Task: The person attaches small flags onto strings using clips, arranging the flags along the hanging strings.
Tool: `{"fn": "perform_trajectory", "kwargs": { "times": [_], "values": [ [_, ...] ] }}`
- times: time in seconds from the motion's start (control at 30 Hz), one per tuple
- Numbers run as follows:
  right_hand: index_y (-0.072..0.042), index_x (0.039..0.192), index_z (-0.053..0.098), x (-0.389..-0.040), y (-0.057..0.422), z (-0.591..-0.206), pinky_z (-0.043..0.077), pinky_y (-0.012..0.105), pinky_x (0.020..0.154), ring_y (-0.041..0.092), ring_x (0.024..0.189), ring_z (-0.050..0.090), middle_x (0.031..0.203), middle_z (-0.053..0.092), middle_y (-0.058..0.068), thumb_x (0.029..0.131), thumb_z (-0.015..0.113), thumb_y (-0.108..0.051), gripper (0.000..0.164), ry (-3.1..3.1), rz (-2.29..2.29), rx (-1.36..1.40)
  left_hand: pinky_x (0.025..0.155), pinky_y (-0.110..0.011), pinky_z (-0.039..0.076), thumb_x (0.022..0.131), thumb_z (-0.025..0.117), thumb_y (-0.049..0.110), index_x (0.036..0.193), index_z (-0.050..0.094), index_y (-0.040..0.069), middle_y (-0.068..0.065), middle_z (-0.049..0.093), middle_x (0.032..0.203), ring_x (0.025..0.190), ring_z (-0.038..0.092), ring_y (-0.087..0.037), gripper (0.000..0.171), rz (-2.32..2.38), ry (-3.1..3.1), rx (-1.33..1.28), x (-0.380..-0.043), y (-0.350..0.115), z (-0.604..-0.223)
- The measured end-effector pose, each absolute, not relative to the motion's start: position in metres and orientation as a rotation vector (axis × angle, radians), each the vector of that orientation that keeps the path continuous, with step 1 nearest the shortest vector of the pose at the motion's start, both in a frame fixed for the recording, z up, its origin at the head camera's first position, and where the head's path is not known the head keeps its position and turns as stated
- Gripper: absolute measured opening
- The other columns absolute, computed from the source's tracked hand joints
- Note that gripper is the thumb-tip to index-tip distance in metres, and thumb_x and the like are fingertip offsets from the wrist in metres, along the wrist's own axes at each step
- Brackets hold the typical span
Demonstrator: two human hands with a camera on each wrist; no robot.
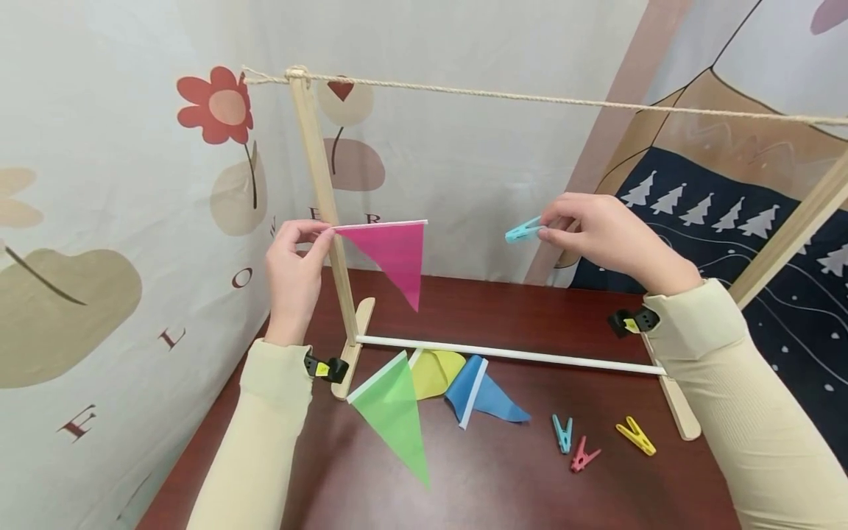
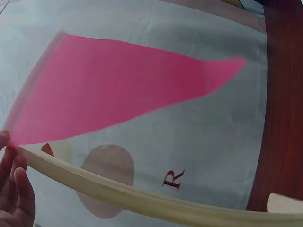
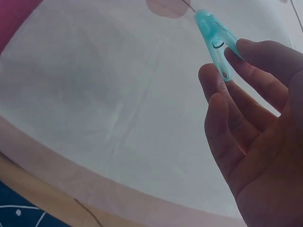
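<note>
My left hand (image 1: 296, 276) pinches one top corner of a pink triangular pennant (image 1: 397, 254), which hangs point down in front of the left wooden post (image 1: 314, 162). In the left wrist view the pennant (image 2: 113, 87) spreads out from the fingertips at the left edge. My right hand (image 1: 606, 239) holds a light blue clothespin (image 1: 523, 230) by its handle ends, level with the pennant and apart from it. The right wrist view shows the clothespin (image 3: 215, 45) between thumb and fingers, its nose pointing up and away. Both hands are below the rope (image 1: 503, 94).
On the dark red table (image 1: 490, 471) lie a green pennant (image 1: 397, 423), a yellow pennant (image 1: 436, 372) and a blue pennant (image 1: 486, 394). Near the right lie a blue clothespin (image 1: 562, 433), a red clothespin (image 1: 584, 456) and a yellow clothespin (image 1: 636, 436). A white bar (image 1: 510, 353) joins the stand's feet.
</note>
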State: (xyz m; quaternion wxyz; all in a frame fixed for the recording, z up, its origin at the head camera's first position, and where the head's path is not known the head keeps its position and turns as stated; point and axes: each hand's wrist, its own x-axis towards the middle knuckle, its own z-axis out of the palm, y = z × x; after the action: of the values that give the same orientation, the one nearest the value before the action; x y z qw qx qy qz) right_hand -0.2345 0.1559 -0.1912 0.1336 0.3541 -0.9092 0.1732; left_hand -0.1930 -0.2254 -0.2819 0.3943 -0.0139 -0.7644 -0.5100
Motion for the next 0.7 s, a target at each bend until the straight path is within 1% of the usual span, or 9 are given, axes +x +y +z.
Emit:
{"fn": "perform_trajectory", "kwargs": {
  "times": [0.2,0.33,0.43,0.5,0.57,0.63,0.7],
  "values": [
    [-0.014,0.092,0.067,-0.232,0.149,-0.184,0.043,0.028,0.059,0.008,0.067,0.05,0.088,0.06,-0.005,0.082,0.064,-0.021,0.012,-2.554,0.428,1.118,0.065,-0.021,0.04,0.081,0.064,0.032,0.092,0.07,0.016,0.004,0.059,0.088,0.083,0.051,-0.007,0.02,-1.216,-1.929,-0.073,-0.198,-0.225,-0.27],
    [-0.013,0.091,0.067,-0.232,0.144,-0.178,0.043,0.028,0.06,0.008,0.068,0.05,0.088,0.06,-0.004,0.081,0.066,-0.019,0.011,-2.546,0.425,1.126,0.065,-0.021,0.04,0.081,0.064,0.033,0.093,0.069,0.017,0.005,0.06,0.086,0.081,0.051,-0.006,0.02,-1.217,-1.93,-0.071,-0.198,-0.225,-0.261],
    [-0.014,0.091,0.066,-0.232,0.141,-0.175,0.043,0.028,0.06,0.008,0.069,0.051,0.087,0.06,-0.005,0.081,0.066,-0.019,0.011,-2.543,0.428,1.13,0.065,-0.021,0.04,0.082,0.064,0.027,0.093,0.068,0.012,0.0,0.06,0.084,0.079,0.051,-0.009,0.02,-1.243,-1.924,-0.06,-0.188,-0.217,-0.248],
    [-0.014,0.095,0.065,-0.232,0.139,-0.174,0.043,0.028,0.062,0.008,0.071,0.053,0.088,0.061,-0.004,0.08,0.066,-0.02,0.016,-2.548,0.438,1.118,0.065,-0.021,0.039,0.082,0.063,0.024,0.094,0.066,0.008,-0.004,0.06,0.083,0.078,0.051,-0.01,0.02,-1.253,-1.923,-0.045,-0.18,-0.212,-0.239],
    [-0.015,0.104,0.063,-0.232,0.137,-0.173,0.045,0.029,0.064,0.01,0.076,0.056,0.093,0.062,-0.002,0.08,0.067,-0.021,0.025,-2.548,0.462,1.106,0.065,-0.021,0.039,0.083,0.063,0.02,0.095,0.065,0.004,-0.007,0.06,0.083,0.077,0.05,-0.012,0.02,-1.247,-1.93,-0.026,-0.174,-0.208,-0.231],
    [-0.016,0.114,0.058,-0.231,0.135,-0.173,0.046,0.03,0.067,0.011,0.082,0.058,0.099,0.062,0.0,0.079,0.068,-0.021,0.037,-2.544,0.497,1.089,0.065,-0.02,0.038,0.083,0.062,0.022,0.095,0.065,0.006,-0.006,0.06,0.083,0.077,0.05,-0.011,0.02,-1.239,-1.935,-0.014,-0.174,-0.208,-0.228],
    [-0.016,0.121,0.054,-0.231,0.133,-0.172,0.047,0.031,0.069,0.013,0.085,0.058,0.103,0.062,0.002,0.078,0.069,-0.02,0.045,-2.52,0.52,1.083,0.065,-0.02,0.039,0.083,0.062,0.024,0.096,0.065,0.007,-0.005,0.06,0.084,0.078,0.05,-0.011,0.021,-1.23,-1.934,-0.011,-0.178,-0.21,-0.229]
  ]
}}
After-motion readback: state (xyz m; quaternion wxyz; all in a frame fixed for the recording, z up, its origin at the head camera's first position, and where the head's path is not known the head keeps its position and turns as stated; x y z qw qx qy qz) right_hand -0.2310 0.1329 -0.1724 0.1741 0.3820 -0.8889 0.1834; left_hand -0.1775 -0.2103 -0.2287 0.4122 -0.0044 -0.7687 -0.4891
